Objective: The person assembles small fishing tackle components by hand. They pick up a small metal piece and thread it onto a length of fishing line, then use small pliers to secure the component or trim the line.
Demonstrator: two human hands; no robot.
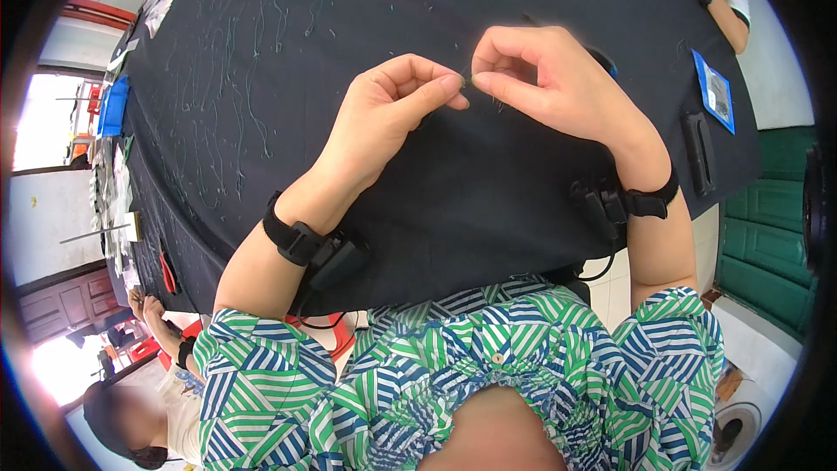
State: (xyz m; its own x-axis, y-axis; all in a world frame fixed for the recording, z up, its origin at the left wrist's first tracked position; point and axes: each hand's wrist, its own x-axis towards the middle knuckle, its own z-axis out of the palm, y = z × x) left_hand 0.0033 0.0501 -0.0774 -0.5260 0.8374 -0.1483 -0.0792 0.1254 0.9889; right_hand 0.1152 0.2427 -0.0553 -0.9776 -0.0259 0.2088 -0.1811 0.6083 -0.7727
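Over the black cloth, my left hand [392, 105] and my right hand [558, 78] meet almost fingertip to fingertip. The left thumb and index finger are pinched together. On the right, thumb and index finger also close to a pinch, the other fingers curled. A tiny dark greenish bit shows between the two pinches, too small to name. Just below the right fingertips, a few thin, short pieces catch the light. Several thin green threads [235, 96] lie in long wavy strands to the left of my hands, some with small knots or pieces at their ends.
Black cloth [418, 209] covers the table. At the right lie a blue-edged packet [715, 92] and a dark long case [697, 153]. Red-handled pliers [167, 273] and a blue packet [113, 106] are at the left edge. Other people's arms [719, 13] reach in at the far right and lower left.
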